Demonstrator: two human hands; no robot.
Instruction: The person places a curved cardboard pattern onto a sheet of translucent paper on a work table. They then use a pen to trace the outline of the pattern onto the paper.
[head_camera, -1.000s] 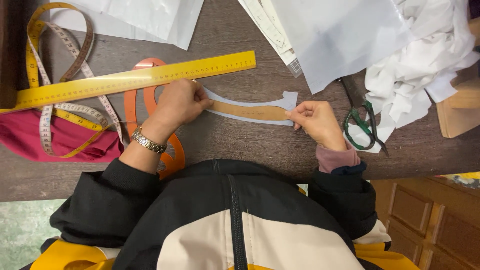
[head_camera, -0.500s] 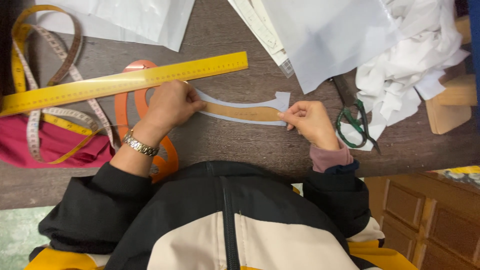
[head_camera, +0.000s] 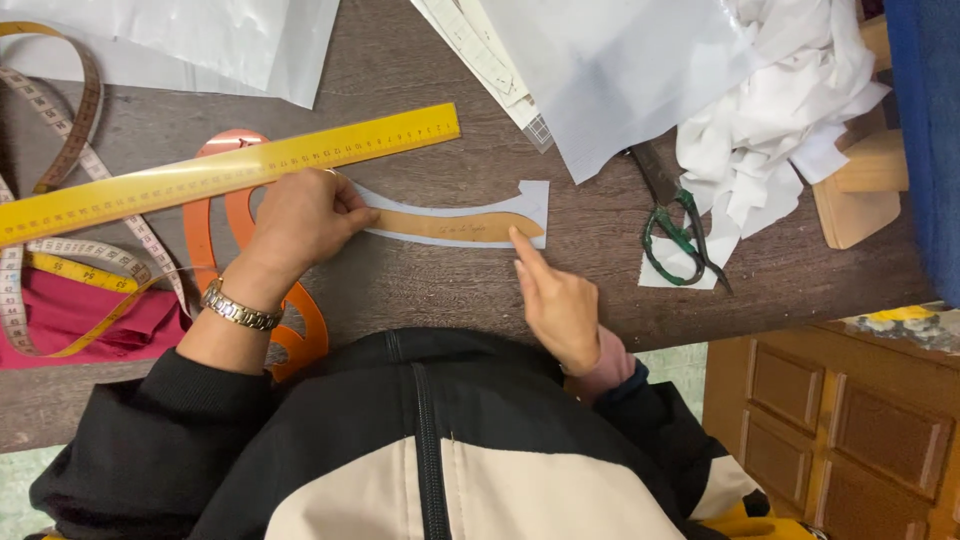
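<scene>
No box, tray or other container shows on the dark wooden bench (head_camera: 420, 290); everything lies loose on its top. Near the middle of the bench lies a curved tan pattern piece (head_camera: 455, 225) on a slightly larger pale blue-white paper strip (head_camera: 530, 200) of the same curve. The left hand (head_camera: 300, 220) rests flat on the left end of the strip, fingers together and pressing down, closed on nothing. The right hand (head_camera: 555, 300) sits near the bench's front edge, its forefinger stretched out and its tip touching the right end of the tan piece, the other fingers curled in; it grips nothing. The pattern piece spans the gap between the two hands.

A long yellow ruler (head_camera: 220, 170) lies slanted just behind the left hand, over an orange curve template (head_camera: 235, 215). A measuring tape (head_camera: 70, 180) loops over red cloth (head_camera: 70, 315) at the left edge. Green-handled scissors (head_camera: 675, 225) lie right of the strip, beside crumpled white cloth (head_camera: 770, 110) and wooden blocks (head_camera: 860, 190). White paper sheets (head_camera: 620, 70) cover the far edge.
</scene>
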